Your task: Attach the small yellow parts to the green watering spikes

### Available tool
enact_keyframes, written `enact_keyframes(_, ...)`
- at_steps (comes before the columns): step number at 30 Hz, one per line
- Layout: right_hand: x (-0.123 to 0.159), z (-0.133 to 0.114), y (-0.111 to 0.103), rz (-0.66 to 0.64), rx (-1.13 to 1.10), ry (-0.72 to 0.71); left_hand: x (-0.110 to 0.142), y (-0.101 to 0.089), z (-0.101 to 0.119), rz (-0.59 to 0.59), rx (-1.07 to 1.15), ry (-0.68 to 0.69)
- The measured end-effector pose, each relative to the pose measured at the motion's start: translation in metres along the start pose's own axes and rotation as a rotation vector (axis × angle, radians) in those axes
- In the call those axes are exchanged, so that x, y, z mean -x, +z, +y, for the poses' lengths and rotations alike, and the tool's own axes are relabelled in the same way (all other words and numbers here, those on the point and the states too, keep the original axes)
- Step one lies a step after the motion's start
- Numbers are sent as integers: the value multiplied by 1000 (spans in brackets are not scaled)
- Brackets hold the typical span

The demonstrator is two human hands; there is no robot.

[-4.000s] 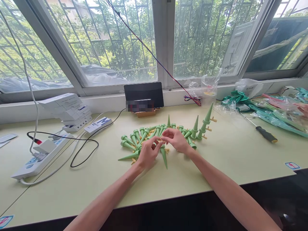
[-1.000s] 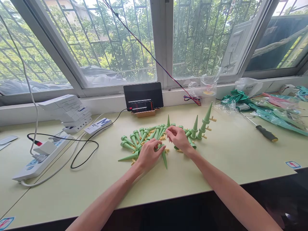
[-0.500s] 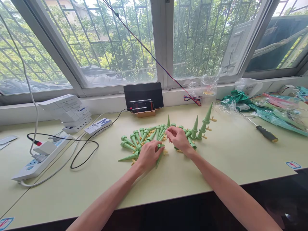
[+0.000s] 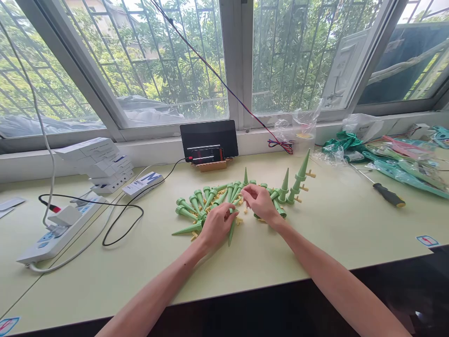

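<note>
My left hand (image 4: 218,224) is closed around a green plastic watering spike (image 4: 231,233), whose tapered tip points toward me below the fingers. A yellow valve (image 4: 239,220) shows at the fingertips of that hand. Just to the right, my right hand (image 4: 260,200) is pinched, and whatever lies between thumb and finger is too small or hidden to make out. Under its fingertips is a small yellow piece (image 4: 245,211). Loose green spikes (image 4: 185,212) with yellow valves lie fanned out beyond and left of my left hand. More spikes (image 4: 279,208) lie partly behind my right hand.
Stacked spikes (image 4: 300,175) stand upright on the right. A tablet and phone on a cardboard stand (image 4: 211,165) are at the back. A power strip (image 4: 63,229), cables and white boxes (image 4: 105,164) occupy the left. A screwdriver (image 4: 388,194) and plastic bags (image 4: 407,164) lie right.
My left fingers have shifted slightly, and the held spike's tip has swung a little to the right. The small yellow piece below my right fingertips now shows. My right hand is almost still.
</note>
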State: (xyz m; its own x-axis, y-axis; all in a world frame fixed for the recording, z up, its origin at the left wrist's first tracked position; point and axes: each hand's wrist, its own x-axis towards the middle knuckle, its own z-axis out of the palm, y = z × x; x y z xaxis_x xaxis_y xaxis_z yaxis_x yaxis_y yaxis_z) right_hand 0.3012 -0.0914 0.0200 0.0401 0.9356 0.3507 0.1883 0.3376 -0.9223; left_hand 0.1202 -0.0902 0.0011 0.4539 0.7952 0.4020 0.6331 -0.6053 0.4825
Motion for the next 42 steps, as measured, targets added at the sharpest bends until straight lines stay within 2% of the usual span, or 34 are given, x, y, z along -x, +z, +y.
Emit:
enact_keyframes(11, -1, 2, 0, 1, -2, -8, 0, -1, 3, 150, 153, 61)
enact_keyframes(20, 0, 0, 0, -27, 15, -7, -4, -2, 2, 247, 255, -35)
enact_keyframes(27, 1, 0, 0, -42, 48, -17, -6, -3, 2, 287, 429, -142)
enact_keyframes(42, 2, 0, 2, -90, 9, -45, -6, -4, 3, 355, 481, -162)
